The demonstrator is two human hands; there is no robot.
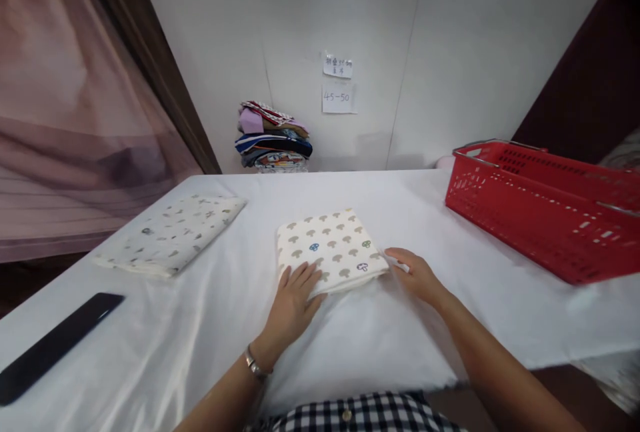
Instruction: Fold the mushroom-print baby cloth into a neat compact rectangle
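A white folded cloth with a mushroom print (327, 245) lies in front of me on the table. My left hand (293, 305) rests on its near left corner, fingers stretched out and flat. Just past the right corner of that cloth, my right hand (417, 275) is closed in a pinch, with a bit of white fabric showing between thumb and finger. Whether this fabric belongs to the folded cloth or to the white table cover (370, 339) I cannot tell.
Another folded cloth (175, 232) with a small print lies to the left, with a black flat object (55, 342) nearer me. A red plastic basket (530, 212) stands at the right. Stacked folded fabrics (274, 139) sit against the back wall, beside paper signs (339, 85).
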